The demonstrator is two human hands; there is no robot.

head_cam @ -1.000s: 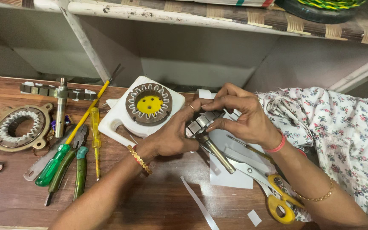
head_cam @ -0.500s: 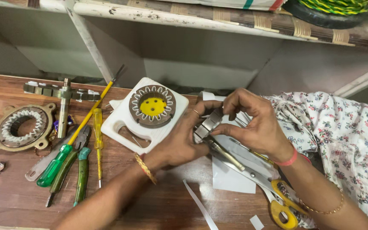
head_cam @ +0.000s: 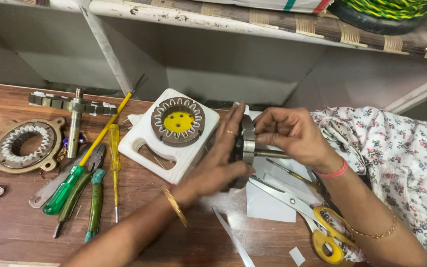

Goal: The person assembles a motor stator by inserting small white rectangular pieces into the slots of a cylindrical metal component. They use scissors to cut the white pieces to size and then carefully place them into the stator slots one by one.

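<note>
fingers: right hand (head_cam: 292, 133) pinches the round metal part's (head_cam: 245, 143) shaft; left hand (head_cam: 221, 158), flattened, presses its face.
change: part now turned edge-on at frame centre, earlier gripped from above.
nearby: yellow-handled scissors (head_cam: 317, 225) lower right.

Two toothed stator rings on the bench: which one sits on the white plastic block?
The ring with the yellow centre, on the white plastic block. The other, brass-flanged ring, lies directly on the wooden table, far left.
</note>
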